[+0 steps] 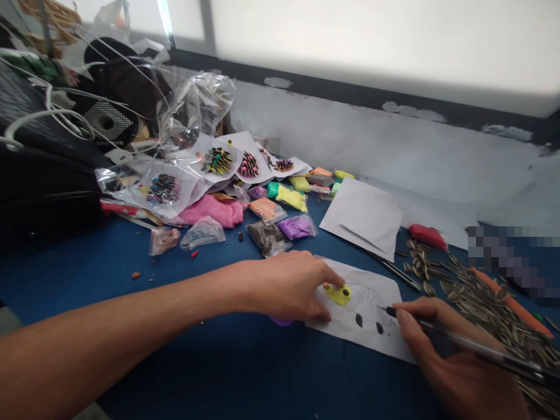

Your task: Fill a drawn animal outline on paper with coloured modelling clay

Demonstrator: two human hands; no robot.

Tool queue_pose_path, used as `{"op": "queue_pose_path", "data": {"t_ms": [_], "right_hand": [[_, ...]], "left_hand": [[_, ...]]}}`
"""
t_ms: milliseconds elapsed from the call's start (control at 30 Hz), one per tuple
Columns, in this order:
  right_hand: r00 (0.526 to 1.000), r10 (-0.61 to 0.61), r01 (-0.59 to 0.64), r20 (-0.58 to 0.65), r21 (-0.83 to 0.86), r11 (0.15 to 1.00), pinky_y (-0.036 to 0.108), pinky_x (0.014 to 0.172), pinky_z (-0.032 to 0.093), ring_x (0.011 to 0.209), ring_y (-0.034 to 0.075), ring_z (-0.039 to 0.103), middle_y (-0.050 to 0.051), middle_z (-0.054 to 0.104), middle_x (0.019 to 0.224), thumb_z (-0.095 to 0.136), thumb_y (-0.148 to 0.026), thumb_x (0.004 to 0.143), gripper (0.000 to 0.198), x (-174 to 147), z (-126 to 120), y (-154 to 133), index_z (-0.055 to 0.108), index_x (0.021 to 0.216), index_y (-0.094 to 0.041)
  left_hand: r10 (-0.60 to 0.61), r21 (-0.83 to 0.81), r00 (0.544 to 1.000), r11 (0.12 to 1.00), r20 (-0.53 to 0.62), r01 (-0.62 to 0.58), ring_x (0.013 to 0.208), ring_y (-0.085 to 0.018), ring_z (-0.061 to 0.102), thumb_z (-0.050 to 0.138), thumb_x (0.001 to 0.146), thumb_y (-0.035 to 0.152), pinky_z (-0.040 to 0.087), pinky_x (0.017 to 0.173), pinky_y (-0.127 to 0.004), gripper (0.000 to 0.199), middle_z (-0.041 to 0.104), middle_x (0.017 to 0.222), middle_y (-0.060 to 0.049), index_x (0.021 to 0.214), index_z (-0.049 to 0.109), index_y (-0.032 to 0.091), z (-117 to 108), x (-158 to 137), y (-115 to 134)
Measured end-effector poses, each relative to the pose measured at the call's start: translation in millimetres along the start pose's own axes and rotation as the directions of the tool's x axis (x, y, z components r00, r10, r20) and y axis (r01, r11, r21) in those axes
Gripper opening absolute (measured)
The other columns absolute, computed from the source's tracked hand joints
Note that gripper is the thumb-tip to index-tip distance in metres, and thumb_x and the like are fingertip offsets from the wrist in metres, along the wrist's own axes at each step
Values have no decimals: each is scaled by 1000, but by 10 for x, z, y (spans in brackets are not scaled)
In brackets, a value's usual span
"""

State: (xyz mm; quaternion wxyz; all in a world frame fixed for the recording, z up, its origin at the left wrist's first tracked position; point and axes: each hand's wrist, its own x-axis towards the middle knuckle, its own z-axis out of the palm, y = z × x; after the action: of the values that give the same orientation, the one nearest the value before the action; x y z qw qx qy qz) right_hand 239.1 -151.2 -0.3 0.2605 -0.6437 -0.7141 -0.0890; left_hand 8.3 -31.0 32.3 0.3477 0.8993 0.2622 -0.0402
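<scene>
A white sheet of paper (370, 269) lies on the blue table. It bears a pencilled rounded outline filled with rows of small curved marks, a flat yellow clay head (338, 296) with a dark eye, and two dark oval pieces (359, 320) below. My left hand (291, 286) rests on the sheet's left side, thumb and index finger spread, the index tip touching the yellow clay. In my right hand (459, 361) is a pen (446, 335) with a dark grip, its tip at the outline's right part. A purple piece (280, 321) shows partly from under my left hand.
Sunflower seeds (472, 291) are heaped at the right with an orange strip (511, 303). Bags of coloured clay (266, 236) and blank sheets (367, 210) lie behind. Finished seed pictures (219, 160) are farther back, and a black bag (48, 192) stands left.
</scene>
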Motion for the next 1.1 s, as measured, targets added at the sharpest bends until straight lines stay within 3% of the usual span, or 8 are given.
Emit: {"op": "queue_pose_path", "data": {"t_ms": [267, 400, 533, 767, 1100], "right_hand": [[1000, 0, -1, 20, 48, 999, 24, 57, 51, 63, 15, 69, -3, 70, 72, 57, -33, 87, 14, -22, -6, 22, 64, 77, -26], [996, 94, -93, -12, 61, 994, 25, 59, 52, 66, 16, 68, -2, 70, 74, 56, -36, 87, 15, -38, -26, -33, 64, 78, -26], [991, 136, -135, -13, 46, 990, 26, 49, 48, 60, 16, 66, -1, 69, 71, 56, -37, 84, 17, -58, -48, -51, 64, 75, -26], [998, 65, -65, 1, 37, 997, 27, 58, 52, 63, 17, 68, -1, 70, 70, 56, -35, 85, 18, -34, -35, -19, 64, 72, -26], [999, 40, -40, 22, 16, 999, 25, 49, 50, 58, 16, 67, -2, 69, 67, 56, -34, 85, 18, -18, -28, -4, 65, 72, -25]], "left_hand": [[5, 10, 1000, 1000, -12, -5, 57, -15, 57, 66, 78, 33, 42, 68, -28, 59, 64, 61, 0, 136, 55, 24, 4, 2, 4], [7, 4, 1000, 1000, -4, -7, 57, -15, 57, 66, 78, 33, 42, 67, -28, 60, 63, 60, 1, 137, 55, 24, 2, -3, -4], [4, 0, 1000, 1000, -5, -4, 58, -15, 57, 66, 78, 33, 42, 68, -27, 59, 64, 61, 1, 136, 55, 25, 1, 2, -2], [-3, -15, 1000, 1000, 8, 3, 56, -14, 58, 65, 79, 33, 43, 70, -28, 60, 64, 62, 1, 137, 54, 24, -5, -12, 8], [29, 2, 1000, 1000, -2, -29, 58, -14, 55, 65, 79, 34, 43, 70, -28, 60, 65, 67, -1, 137, 55, 23, -9, -11, 0]]}}
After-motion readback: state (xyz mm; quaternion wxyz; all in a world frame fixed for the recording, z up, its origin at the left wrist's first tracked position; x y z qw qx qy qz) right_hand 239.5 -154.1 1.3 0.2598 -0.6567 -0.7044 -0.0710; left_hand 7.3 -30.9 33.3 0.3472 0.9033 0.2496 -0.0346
